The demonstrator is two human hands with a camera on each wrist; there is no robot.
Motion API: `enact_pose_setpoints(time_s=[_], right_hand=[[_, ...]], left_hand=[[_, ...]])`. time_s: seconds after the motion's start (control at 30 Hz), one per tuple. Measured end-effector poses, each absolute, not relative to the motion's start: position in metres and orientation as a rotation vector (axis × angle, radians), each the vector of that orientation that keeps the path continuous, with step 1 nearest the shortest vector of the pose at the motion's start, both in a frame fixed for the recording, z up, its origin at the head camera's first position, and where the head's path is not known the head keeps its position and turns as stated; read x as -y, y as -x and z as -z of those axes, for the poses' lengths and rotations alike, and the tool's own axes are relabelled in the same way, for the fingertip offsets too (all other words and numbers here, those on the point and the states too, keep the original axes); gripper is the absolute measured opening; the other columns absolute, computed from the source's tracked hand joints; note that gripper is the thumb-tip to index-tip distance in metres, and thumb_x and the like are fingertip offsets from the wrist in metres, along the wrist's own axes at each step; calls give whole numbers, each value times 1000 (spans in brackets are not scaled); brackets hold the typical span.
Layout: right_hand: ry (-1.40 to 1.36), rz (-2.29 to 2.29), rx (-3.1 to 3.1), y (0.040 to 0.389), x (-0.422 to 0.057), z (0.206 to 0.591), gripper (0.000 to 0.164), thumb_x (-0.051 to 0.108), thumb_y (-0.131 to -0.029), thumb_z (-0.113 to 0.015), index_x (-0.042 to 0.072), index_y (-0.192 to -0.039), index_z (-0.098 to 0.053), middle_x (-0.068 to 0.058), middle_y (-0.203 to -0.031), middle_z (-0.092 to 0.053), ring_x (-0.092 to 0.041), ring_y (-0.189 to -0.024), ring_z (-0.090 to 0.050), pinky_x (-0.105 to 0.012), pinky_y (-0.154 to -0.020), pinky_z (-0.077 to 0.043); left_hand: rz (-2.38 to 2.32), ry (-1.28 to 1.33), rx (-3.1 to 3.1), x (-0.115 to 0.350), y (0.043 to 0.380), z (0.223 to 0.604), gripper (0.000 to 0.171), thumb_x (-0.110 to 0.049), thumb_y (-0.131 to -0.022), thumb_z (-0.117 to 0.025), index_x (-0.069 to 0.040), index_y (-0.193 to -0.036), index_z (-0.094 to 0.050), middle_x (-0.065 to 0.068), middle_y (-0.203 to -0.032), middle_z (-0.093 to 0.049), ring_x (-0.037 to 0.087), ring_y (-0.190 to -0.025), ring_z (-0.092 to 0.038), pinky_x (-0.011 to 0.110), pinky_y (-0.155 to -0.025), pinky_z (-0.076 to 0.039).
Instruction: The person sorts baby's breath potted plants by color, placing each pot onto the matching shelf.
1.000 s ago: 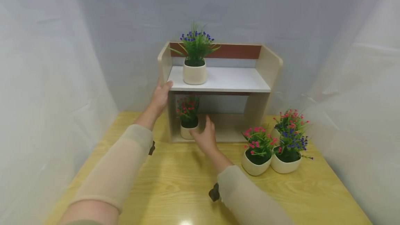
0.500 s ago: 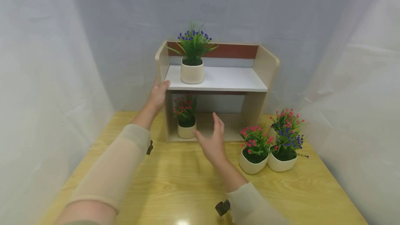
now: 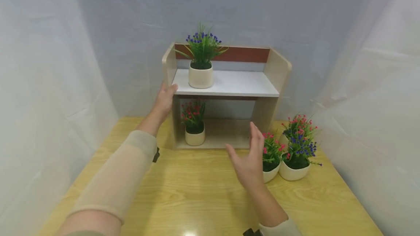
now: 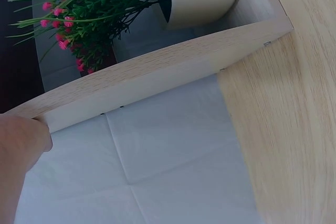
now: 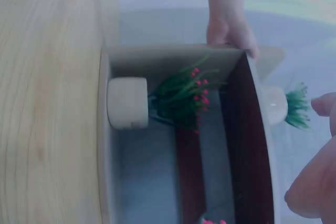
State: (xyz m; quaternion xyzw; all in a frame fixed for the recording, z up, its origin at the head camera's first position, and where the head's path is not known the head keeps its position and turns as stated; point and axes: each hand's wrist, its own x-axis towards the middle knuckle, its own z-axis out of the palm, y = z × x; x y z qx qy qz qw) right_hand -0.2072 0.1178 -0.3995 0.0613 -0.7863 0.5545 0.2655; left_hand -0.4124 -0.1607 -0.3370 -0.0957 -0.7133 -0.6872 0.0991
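Note:
My left hand (image 3: 164, 101) grips the left side panel of a small two-tier desk shelf (image 3: 242, 94), thumb at the front by the upper board. In the left wrist view, that hand wraps the edge of the panel (image 4: 157, 61). On the upper tier, toward the left, stands a white-potted plant with violet-blue flowers (image 3: 201, 77). Below it, a pink-flowered potted plant (image 3: 195, 136) stands at the left of the lower tier. My right hand (image 3: 250, 161) is in front of the shelf, thumb and fingers spread, holding nothing. It partly covers another pink-flowered potted plant (image 3: 271, 173).
Close together on the wooden table (image 3: 183, 188), right of the shelf, stand that pink plant, a violet-blue-flowered potted plant (image 3: 294, 170) and a further pink-flowered one (image 3: 300, 122) behind them. Pale sheeting (image 3: 370, 94) encloses the back and both sides.
My right hand has drawn away from the pink-flowered plant on the lower tier and moved right, toward the plants on the table. My left hand has kept its grip on the shelf.

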Motion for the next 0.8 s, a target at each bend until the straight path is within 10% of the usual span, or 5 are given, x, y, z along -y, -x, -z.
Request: enact_pose_setpoints(time_s=[0.63,0.8], right_hand=[[-43,-1180,2049,170,-198,421,101,6,-94,-83,21,-173,-23,-24,-169,-26,-43,-158,-29,-74,-124,-33],[77,-1261,2129,163,-217,432,104,11,-95,-83,20,-175,-17,-17,-176,-22,-43,-161,-27,-56,-136,-28]], left_hand=[[2038,282,2098,164,416,337,70,-33,-114,-48,-27,-175,-15,14,-182,-20,34,-170,-16,59,-140,-9],[2046,307,2091,161,416,337,69,-31,-114,-48,-26,-175,-16,13,-182,-23,34,-170,-18,58,-140,-10]])
